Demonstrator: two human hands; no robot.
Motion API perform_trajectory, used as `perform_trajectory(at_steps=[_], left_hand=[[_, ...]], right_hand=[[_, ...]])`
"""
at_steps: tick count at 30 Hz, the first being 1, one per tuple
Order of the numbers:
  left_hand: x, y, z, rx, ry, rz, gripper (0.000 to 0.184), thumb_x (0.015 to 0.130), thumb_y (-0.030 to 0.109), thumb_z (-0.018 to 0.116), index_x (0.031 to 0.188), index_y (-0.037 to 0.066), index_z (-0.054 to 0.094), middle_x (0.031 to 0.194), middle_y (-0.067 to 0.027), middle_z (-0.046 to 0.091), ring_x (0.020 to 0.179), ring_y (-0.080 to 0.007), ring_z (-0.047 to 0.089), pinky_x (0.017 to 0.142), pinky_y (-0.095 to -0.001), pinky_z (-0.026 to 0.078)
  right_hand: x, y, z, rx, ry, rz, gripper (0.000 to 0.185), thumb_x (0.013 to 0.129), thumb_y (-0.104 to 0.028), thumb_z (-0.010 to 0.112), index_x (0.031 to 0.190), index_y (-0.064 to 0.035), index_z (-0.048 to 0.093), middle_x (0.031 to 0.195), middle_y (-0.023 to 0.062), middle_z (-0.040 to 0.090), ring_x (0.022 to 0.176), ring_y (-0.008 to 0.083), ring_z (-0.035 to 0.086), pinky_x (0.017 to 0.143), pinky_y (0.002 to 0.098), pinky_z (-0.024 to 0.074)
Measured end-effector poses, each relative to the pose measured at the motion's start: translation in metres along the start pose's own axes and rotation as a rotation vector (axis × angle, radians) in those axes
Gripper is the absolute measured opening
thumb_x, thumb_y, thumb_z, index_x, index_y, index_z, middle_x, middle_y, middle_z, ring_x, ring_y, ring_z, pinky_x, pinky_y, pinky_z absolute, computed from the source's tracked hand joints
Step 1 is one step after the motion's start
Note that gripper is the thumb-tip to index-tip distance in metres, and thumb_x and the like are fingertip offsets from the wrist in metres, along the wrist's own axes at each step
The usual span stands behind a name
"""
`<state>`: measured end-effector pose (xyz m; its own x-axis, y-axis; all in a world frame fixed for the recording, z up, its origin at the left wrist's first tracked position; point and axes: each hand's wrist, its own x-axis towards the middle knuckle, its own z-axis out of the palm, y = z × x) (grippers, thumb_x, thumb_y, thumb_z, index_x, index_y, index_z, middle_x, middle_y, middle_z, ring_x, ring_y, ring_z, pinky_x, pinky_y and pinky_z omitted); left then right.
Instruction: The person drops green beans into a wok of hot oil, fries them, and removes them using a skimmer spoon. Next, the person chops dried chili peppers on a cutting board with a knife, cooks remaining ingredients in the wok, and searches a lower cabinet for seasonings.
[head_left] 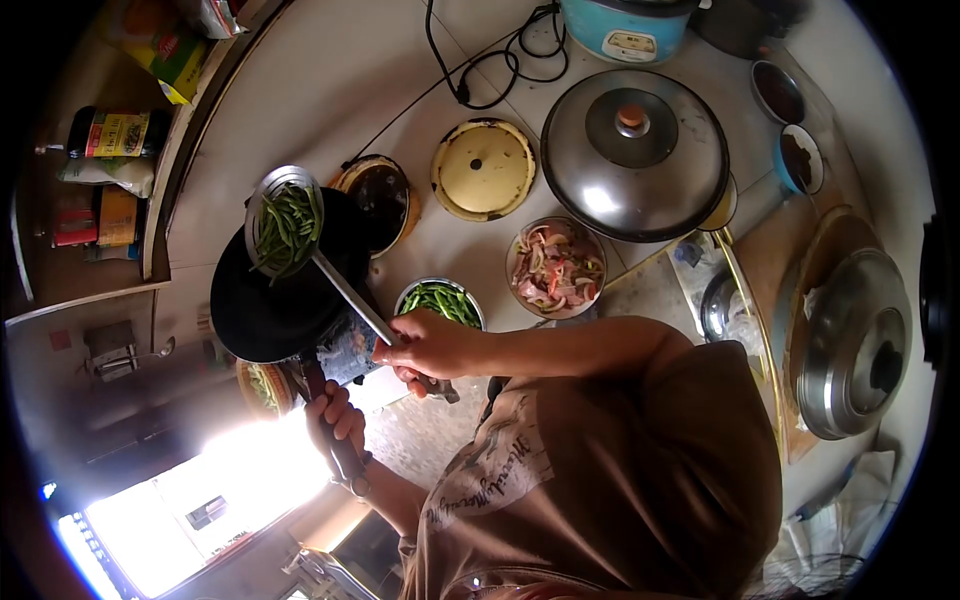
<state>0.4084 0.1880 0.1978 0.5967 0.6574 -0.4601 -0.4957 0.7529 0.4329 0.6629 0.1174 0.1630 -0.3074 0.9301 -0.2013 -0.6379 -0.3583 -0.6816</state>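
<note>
My right hand (435, 347) is closed around the long metal handle of a skimmer (345, 285), whose bowl is heaped with green beans (287, 228). That bowl is held over the rim of a black wok (265, 310). My left hand (340, 415) grips the wok's handle (318, 390); the wok looks tilted toward an enamel pot (380, 200) holding dark liquid. Close to my right forearm are a bowl of cut green vegetables (440, 300) and a bowl of sliced raw meat with onion (555, 268).
A yellow enamel lid (482, 170) and a large domed pan lid (635, 155) are on the tiled counter. Farther back stand a blue rice cooker (630, 30) and a black cord (510, 60). Another metal lid (855, 345) lies at right. Shelves with packets (120, 135) are at left.
</note>
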Motion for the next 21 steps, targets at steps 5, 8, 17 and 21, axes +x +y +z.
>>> perform_trajectory(at_steps=[5,8,17,21], left_hand=[[0.0,0.0015,-0.0007,-0.045,-0.019,-0.03,0.019,0.089,0.008,0.047,0.103,-0.005,0.048,0.067,-0.004,0.047,0.044,-0.013,0.04,0.043,-0.0249,0.038],[0.0002,0.0015,-0.0003,-0.023,-0.042,-0.048,0.019,0.089,0.008,0.047,0.103,-0.005,0.048,0.067,-0.0039,0.047,0.044,-0.0132,0.04,0.043,-0.0252,0.038],[0.0005,0.0019,-0.0047,0.037,-0.045,-0.043,0.018,0.089,0.01,0.046,0.102,-0.003,0.047,0.066,-0.0034,0.047,0.043,-0.0131,0.04,0.042,-0.026,0.036],[-0.0004,-0.0001,-0.0019,0.03,-0.017,-0.036,0.018,0.089,0.01,0.046,0.102,-0.003,0.046,0.066,-0.0033,0.047,0.043,-0.0132,0.04,0.042,-0.0262,0.036]], right_hand=[[0.0004,0.0,0.0022,0.026,-0.004,0.008,0.019,0.095,-0.015,0.053,0.09,0.0028,0.05,0.062,0.0052,0.05,0.046,0.0149,0.053,0.043,0.0282,0.0461],[0.0002,0.0004,0.0029,0.015,-0.007,0.0,0.019,0.096,-0.015,0.053,0.09,0.0028,0.05,0.063,0.0052,0.05,0.046,0.0144,0.053,0.043,0.0281,0.0463],[0.0011,0.0027,0.003,0.023,-0.011,-0.008,0.02,0.096,-0.016,0.052,0.091,0.0024,0.05,0.063,0.0045,0.05,0.049,0.0133,0.054,0.044,0.0279,0.0484],[0.0003,0.0018,0.0034,0.024,-0.011,-0.019,0.021,0.097,-0.017,0.052,0.091,0.0025,0.05,0.063,0.0043,0.05,0.049,0.0133,0.055,0.045,0.0277,0.0483]])
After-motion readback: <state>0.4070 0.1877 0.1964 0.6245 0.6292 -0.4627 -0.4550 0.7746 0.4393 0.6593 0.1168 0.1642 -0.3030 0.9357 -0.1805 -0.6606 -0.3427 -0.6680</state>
